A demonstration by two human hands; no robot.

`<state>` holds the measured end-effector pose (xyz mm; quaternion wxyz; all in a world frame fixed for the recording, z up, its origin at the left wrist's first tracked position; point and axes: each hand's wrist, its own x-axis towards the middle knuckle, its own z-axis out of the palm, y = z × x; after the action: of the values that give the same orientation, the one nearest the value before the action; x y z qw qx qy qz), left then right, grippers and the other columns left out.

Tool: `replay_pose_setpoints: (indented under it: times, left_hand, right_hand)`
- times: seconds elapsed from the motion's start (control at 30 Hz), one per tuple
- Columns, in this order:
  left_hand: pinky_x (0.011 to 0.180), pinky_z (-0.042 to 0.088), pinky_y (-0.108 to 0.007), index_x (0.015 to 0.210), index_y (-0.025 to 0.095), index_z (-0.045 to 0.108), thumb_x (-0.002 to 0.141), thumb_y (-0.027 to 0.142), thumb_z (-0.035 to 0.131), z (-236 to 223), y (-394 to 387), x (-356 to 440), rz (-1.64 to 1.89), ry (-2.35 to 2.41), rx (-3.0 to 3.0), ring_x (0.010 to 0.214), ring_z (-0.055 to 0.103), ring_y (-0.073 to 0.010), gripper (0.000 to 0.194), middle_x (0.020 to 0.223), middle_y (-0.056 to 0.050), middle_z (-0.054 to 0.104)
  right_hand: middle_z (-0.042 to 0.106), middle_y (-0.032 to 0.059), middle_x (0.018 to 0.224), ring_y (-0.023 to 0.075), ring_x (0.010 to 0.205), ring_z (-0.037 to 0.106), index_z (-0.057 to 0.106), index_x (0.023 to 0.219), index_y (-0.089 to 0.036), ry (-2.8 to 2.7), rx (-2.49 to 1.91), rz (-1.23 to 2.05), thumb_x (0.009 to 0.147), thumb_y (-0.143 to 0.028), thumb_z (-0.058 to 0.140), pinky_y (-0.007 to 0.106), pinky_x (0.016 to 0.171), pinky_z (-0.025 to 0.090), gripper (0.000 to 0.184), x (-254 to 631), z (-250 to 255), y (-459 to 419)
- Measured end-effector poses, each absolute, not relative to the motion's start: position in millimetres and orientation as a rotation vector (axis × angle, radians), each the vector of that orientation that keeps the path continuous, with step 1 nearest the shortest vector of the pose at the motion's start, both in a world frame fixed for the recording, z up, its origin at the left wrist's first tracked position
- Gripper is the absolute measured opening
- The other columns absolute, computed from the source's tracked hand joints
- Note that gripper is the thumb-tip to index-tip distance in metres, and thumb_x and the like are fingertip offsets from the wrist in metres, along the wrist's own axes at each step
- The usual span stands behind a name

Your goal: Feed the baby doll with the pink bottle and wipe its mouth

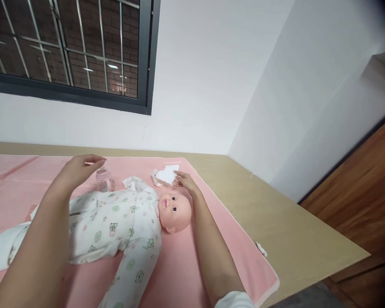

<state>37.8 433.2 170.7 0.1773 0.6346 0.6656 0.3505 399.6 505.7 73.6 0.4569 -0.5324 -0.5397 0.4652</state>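
A baby doll (175,209) in a white printed sleepsuit (115,226) lies on its back on a pink mat (192,265), head to the right. My left hand (78,169) hovers above the doll's body with fingers loosely extended, close to a small clear feeding bottle (103,179) that stands upright behind the doll; it holds nothing. My right hand (186,182) reaches past the doll's head, fingertips touching a folded white cloth (167,175) that lies on the mat. Whether the fingers pinch the cloth is unclear.
The mat covers a light wooden tabletop (291,231) pushed against a white wall. A dark-framed barred window (83,51) is above left. A small white scrap (261,248) lies by the mat's right edge. Brown wooden furniture (365,188) stands at right.
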Motion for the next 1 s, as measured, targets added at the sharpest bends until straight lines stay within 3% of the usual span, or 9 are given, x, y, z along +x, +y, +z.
replay_pose_setpoints:
  times: [0.13,0.27,0.4,0.5,0.57,0.7,0.8,0.9,1.0]
  left_hand:
    - [0.089,0.044,-0.039,0.099,0.02,0.068,0.075,0.064,0.052,160.5,440.6,30.2,1.059,1.874,1.844,0.107,0.061,-0.0293,0.052,0.114,-0.005,0.07]
    - [0.086,0.044,-0.038,0.101,0.019,0.068,0.074,0.068,0.05,155.7,443.0,26.8,1.063,1.854,1.893,0.108,0.06,-0.0285,0.059,0.115,-0.004,0.07]
    - [0.089,0.045,-0.038,0.105,0.017,0.067,0.078,0.059,0.052,161.0,439.9,29.1,1.016,1.886,1.836,0.11,0.059,-0.0293,0.052,0.12,-0.006,0.067]
    - [0.091,0.045,-0.04,0.119,0.019,0.059,0.081,0.053,0.053,164.0,439.1,29.8,0.977,1.916,1.797,0.11,0.059,-0.0293,0.051,0.12,-0.009,0.066]
    - [0.091,0.045,-0.04,0.13,0.019,0.051,0.082,0.055,0.052,162.5,440.4,28.1,0.978,1.945,1.774,0.11,0.059,-0.0298,0.06,0.12,-0.011,0.064]
    - [0.094,0.043,-0.04,0.141,0.016,0.034,0.086,0.056,0.045,150.3,447.5,19.3,0.897,1.967,1.797,0.111,0.057,-0.0292,0.069,0.127,-0.013,0.058]
    - [0.093,0.043,-0.039,0.143,0.015,0.031,0.086,0.047,0.047,137.6,456.8,12.7,0.797,1.984,1.837,0.105,0.059,-0.0283,0.067,0.12,-0.012,0.06]
    - [0.089,0.045,-0.039,0.143,0.012,0.033,0.079,0.037,0.055,126.1,467.5,9.8,0.729,2.027,1.798,0.096,0.061,-0.0281,0.072,0.111,-0.013,0.063]
    - [0.085,0.047,-0.038,0.144,0.012,0.033,0.075,0.039,0.059,116.8,474.9,9.1,0.684,2.011,1.806,0.092,0.062,-0.0284,0.079,0.109,-0.014,0.061]
  right_hand:
    - [0.069,0.0044,0.084,0.0074,0.054,0.058,0.058,0.125,-0.012,-1.401,-1.354,1.024,0.083,-0.012,0.048,0.024,0.063,0.052,0.043,399.0,66.3,511.0]
    - [0.068,0.0072,0.105,0.0071,0.057,0.059,0.065,0.11,-0.014,-1.388,-1.384,0.839,0.08,-0.012,0.045,0.023,0.062,0.051,0.036,400.6,62.8,516.3]
    - [0.065,0.0069,0.115,0.0066,0.057,0.058,0.064,0.1,-0.014,-1.3,-1.422,0.698,0.077,-0.013,0.041,0.024,0.067,0.05,0.033,407.2,60.0,518.4]
    - [0.065,0.0061,0.114,0.0081,0.057,0.058,0.064,0.097,-0.015,-1.26,-1.422,0.608,0.078,-0.015,0.039,0.027,0.073,0.049,0.031,414.1,60.2,516.1]
    - [0.066,0.006,0.11,0.0114,0.065,0.06,0.064,0.093,-0.015,-1.246,-1.428,0.513,0.079,-0.016,0.037,0.028,0.076,0.047,0.031,418.2,60.4,512.4]
    - [0.067,0.01,0.099,0.0227,0.099,0.054,0.067,0.084,-0.015,-1.233,-1.559,0.046,0.079,-0.011,0.034,0.033,0.09,0.04,0.034,423.2,54.4,504.2]
    - [0.063,0.0127,0.11,0.0283,0.114,0.045,0.067,0.096,-0.015,-1.183,-1.695,-0.136,0.081,-0.013,0.037,0.04,0.099,0.033,0.034,423.1,41.4,501.9]
    - [0.054,0.0149,0.126,0.033,0.12,0.043,0.06,0.116,-0.015,-1.114,-1.84,-0.038,0.082,-0.021,0.044,0.047,0.101,0.032,0.038,421.7,25.7,503.9]
    - [0.049,0.0176,0.131,0.0348,0.119,0.045,0.05,0.127,-0.012,-1.108,-1.913,0.116,0.078,-0.019,0.048,0.045,0.098,0.036,0.049,421.9,13.2,507.4]
